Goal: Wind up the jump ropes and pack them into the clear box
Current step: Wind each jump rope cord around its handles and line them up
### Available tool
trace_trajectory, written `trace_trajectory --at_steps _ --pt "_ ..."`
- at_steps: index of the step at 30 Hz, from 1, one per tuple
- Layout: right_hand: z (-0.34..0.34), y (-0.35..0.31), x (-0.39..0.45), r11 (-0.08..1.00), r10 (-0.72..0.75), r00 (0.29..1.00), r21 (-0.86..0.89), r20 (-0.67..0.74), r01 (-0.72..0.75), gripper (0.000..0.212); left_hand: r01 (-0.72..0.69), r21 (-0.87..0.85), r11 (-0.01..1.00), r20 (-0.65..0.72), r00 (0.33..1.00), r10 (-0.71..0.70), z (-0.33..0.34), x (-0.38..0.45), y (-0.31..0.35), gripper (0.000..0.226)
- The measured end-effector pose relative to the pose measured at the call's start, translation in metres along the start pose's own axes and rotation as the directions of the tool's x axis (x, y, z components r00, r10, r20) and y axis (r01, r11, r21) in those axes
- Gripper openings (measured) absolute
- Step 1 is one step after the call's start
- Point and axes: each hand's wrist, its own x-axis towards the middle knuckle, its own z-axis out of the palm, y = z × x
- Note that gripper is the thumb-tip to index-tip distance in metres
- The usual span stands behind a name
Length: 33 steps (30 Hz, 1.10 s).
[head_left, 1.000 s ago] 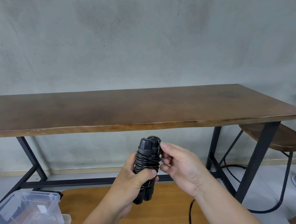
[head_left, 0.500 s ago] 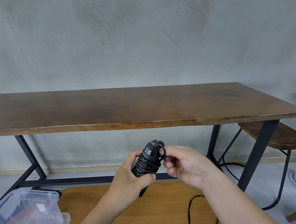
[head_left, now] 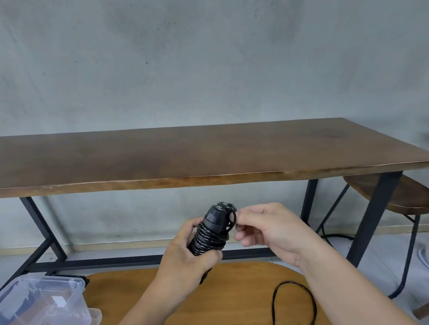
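Note:
A black jump rope (head_left: 211,230) is wound into a tight bundle around its two handles. My left hand (head_left: 190,263) grips the lower part of that bundle, holding it tilted with the handle tops up and to the right. My right hand (head_left: 264,229) pinches a small loop of the cord at the top of the handles. A second black jump rope (head_left: 293,313) lies loose on the light wooden seat at the lower right, partly cut off by the frame edge. The clear box (head_left: 34,302) stands open at the lower left.
A long dark wooden table (head_left: 209,152) on black metal legs runs across in front of a grey wall. A round wooden stool (head_left: 393,194) stands under its right end. The box lid (head_left: 93,317) lies beside the box on the light wooden seat (head_left: 226,299).
The bundle has tilted from upright to leaning right and sunk a little. My right hand moved from the side of the coils to the top loop. The view dropped, showing more loose rope.

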Motion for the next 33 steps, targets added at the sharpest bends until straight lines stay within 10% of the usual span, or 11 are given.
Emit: trace_trajectory --at_steps 17,33 --pt "0.01 0.022 0.009 0.902 -0.183 0.978 0.378 -0.099 0.207 0.024 0.025 -0.107 0.994 0.073 0.997 -0.017 0.0 0.004 0.009 0.042" --pt "0.01 0.015 0.004 0.952 -0.094 0.991 0.285 -0.091 0.116 0.022 -0.024 -0.032 0.999 0.064 0.998 0.026 0.0 0.004 0.005 0.047"
